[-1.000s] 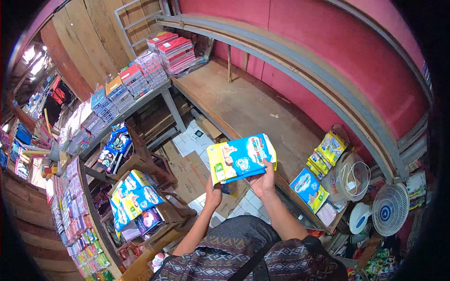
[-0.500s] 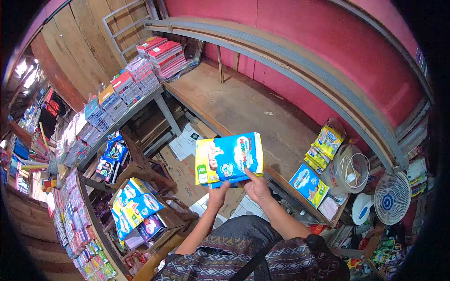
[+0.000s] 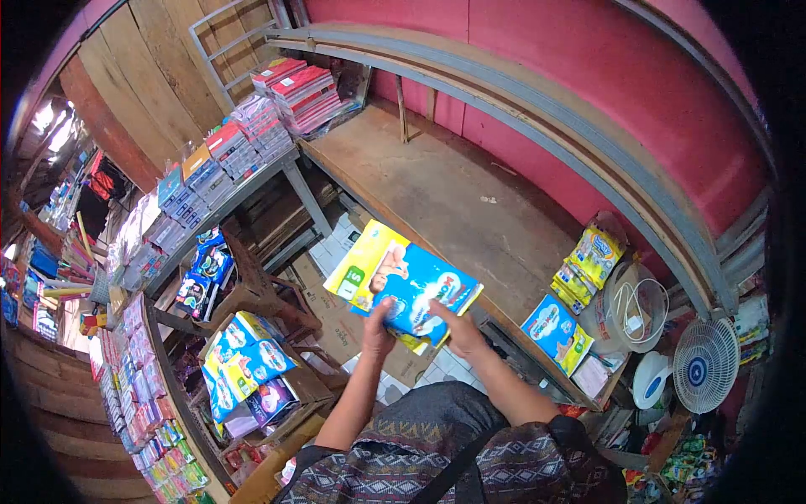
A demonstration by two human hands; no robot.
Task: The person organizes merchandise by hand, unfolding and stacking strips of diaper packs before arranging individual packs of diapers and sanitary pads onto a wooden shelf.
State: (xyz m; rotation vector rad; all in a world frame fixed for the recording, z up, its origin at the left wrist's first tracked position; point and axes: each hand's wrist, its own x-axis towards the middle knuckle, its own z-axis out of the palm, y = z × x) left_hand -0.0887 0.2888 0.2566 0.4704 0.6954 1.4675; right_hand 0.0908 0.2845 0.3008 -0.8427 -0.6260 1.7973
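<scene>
A blue and yellow diaper pack (image 3: 411, 273) is held in front of me, tilted so its right end dips. My left hand (image 3: 379, 329) grips its lower edge, thumb on the front face. On the lower right, my right hand (image 3: 459, 330) pinches the pack with its thumb on top; the fingers beneath are hidden. A similar diaper pack (image 3: 554, 330) lies on the right end of the wooden shelf (image 3: 453, 181). Further diaper packs (image 3: 243, 361) fill an open cardboard box at the lower left.
Stacked books (image 3: 302, 97) line a table at the back left. Yellow pouches (image 3: 590, 256), a clear plastic tub (image 3: 634, 307) and a fan (image 3: 706, 366) stand at the right. A box of dark blue packs (image 3: 204, 273) sits left. Small packets (image 3: 147, 395) cover the left rack.
The diaper pack has turned clockwise, its left end rising and its right end dropping. My left thumb now lies on its front. The view has shifted slightly.
</scene>
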